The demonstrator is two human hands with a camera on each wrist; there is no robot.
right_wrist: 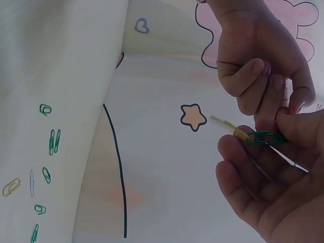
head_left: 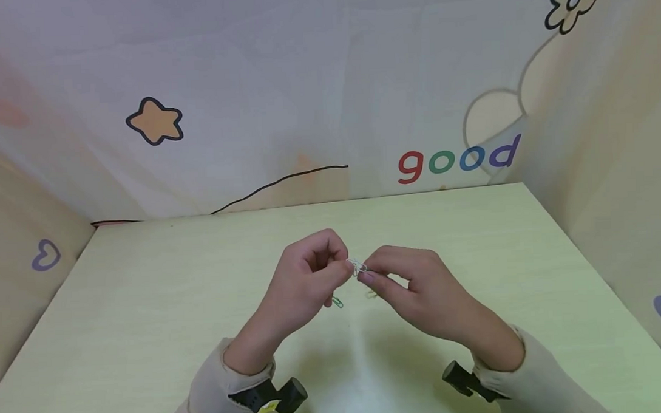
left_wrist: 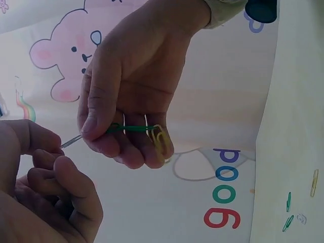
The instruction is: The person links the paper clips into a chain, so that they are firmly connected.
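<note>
In front of my chest, my left hand [head_left: 313,277] and right hand [head_left: 420,282] meet fingertip to fingertip. Between them is a thin white paper clip [head_left: 357,267], pinched from both sides. The left wrist view shows its thin wire [left_wrist: 71,141] spanning the gap between the two hands. My right thumb and index finger also pinch a short chain of paper clips: a green paper clip [right_wrist: 264,137] lies along the inside of my fingers, with a yellow paper clip [left_wrist: 160,139] at its far end. My left hand's other fingers are curled in.
On the pale table [head_left: 148,310], below my hands, lie several loose paper clips: a green one [head_left: 337,301], a yellow one [right_wrist: 11,187] and a white one [right_wrist: 32,183] among them. A printed cloth backdrop [head_left: 282,80] rises along the table's back edge and sides.
</note>
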